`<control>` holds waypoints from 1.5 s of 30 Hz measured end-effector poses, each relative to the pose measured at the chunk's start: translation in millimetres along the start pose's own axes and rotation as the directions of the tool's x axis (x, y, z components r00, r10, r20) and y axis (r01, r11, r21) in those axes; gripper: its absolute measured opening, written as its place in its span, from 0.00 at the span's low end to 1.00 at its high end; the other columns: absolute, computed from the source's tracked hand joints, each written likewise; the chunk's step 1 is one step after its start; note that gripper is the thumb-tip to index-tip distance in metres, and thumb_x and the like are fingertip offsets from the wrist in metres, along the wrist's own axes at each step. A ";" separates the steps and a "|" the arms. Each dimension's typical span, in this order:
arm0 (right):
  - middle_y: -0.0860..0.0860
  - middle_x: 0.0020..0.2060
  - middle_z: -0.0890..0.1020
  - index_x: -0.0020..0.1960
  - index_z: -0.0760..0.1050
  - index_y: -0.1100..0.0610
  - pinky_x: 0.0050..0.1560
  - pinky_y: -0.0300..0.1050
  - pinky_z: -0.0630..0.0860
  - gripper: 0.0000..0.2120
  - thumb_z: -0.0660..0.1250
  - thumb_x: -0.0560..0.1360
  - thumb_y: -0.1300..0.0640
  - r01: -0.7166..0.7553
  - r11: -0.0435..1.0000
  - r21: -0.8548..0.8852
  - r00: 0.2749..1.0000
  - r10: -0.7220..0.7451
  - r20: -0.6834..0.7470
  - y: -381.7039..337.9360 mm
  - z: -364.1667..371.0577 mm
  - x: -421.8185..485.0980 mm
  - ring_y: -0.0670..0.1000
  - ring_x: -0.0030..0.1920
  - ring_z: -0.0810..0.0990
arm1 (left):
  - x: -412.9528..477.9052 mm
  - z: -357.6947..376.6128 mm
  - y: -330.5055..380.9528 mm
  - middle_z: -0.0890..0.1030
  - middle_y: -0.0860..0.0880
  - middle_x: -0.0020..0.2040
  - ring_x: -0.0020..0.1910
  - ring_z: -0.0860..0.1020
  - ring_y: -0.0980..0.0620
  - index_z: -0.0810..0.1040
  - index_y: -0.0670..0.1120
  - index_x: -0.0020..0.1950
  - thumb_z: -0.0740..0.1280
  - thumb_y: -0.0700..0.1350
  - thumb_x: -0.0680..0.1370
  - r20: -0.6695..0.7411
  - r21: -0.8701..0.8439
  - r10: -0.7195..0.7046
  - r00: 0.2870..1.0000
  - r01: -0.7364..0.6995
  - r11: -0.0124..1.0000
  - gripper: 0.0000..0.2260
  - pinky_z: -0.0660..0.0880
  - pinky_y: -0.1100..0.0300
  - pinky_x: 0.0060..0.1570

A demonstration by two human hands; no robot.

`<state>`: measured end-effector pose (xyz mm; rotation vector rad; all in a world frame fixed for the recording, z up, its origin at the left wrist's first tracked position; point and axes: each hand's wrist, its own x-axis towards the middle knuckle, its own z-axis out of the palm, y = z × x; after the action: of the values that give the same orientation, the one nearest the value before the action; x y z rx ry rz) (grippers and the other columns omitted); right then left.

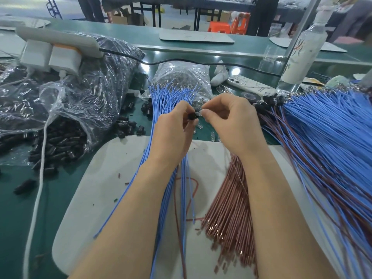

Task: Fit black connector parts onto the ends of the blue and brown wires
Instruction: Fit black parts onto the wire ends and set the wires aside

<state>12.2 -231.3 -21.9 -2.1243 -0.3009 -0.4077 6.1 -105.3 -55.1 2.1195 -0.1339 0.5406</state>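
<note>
while the left hand (173,127) pinches a black connector part (192,116) at its fingertips and the right hand (231,121) pinches a small pale end piece against it, the head view shows the joint held above the blue wires (165,101). whether a wire end is seated cannot be told.

risk: a skewed entry could bend the terminal or leave it half seated. a light pinch could drop the part among the loose black connectors (128,125). the forearms cross over the blue wires and the brown wires (229,208), so a pull could drag strands out of their bundles.

both bundles rest on a pale board (90,178) on the green counter (12,208). a clear bag (80,101) spills connectors at left; fitted wires (322,127) fan at right. a power strip (58,39), a phone (249,84) and a bottle (302,55) stand behind. orange stools (231,25) show in the room beyond.
</note>
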 end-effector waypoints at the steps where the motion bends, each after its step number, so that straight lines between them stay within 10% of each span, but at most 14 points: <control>1: 0.41 0.34 0.80 0.43 0.80 0.53 0.43 0.29 0.74 0.04 0.71 0.73 0.61 0.005 1.000 -0.018 1.000 -0.005 -0.008 0.1 0.6 -0.2 0.37 0.34 0.77 | -0.3 -0.1 0.1 0.83 0.47 0.40 0.41 0.81 0.49 0.76 0.42 0.49 0.66 0.40 0.77 0.003 0.001 0.005 1.000 -0.005 1.000 0.03 0.77 0.52 0.46; 14: 0.41 0.32 0.77 0.43 0.79 0.54 0.42 0.29 0.71 0.02 0.69 0.73 0.60 -0.094 0.990 -0.102 0.975 0.071 -0.209 16.8 -8.7 6.1 0.42 0.35 0.76 | 4.1 -1.6 -5.5 0.79 0.57 0.38 0.40 0.79 0.53 0.79 0.47 0.51 0.68 0.44 0.76 -0.117 -0.029 -0.061 0.991 0.058 0.998 0.05 0.76 0.62 0.43; 29: 0.56 0.58 0.80 0.61 0.77 0.56 0.57 0.43 0.70 0.18 0.59 0.75 0.65 -0.266 0.870 -0.415 0.962 0.266 -0.059 45.9 17.9 8.6 0.56 0.59 0.76 | 4.3 -2.3 -2.3 0.75 0.59 0.34 0.31 0.71 0.66 0.75 0.52 0.45 0.68 0.47 0.77 -0.145 -0.130 -0.126 0.981 0.108 0.986 0.03 0.67 0.75 0.33; 45: 0.55 0.62 0.71 0.64 0.76 0.48 0.61 0.48 0.67 0.19 0.61 0.76 0.63 -0.221 0.770 -0.599 0.964 0.266 -0.015 50.7 27.3 24.5 0.59 0.61 0.70 | 5.2 0.7 -2.5 0.77 0.56 0.36 0.32 0.72 0.60 0.76 0.50 0.45 0.68 0.46 0.77 -0.113 -0.103 -0.125 0.986 0.113 0.988 0.02 0.67 0.72 0.36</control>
<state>57.8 -234.7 -64.6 -2.7633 0.0919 -0.2937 11.8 -103.9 -55.2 1.9820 0.0342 0.5768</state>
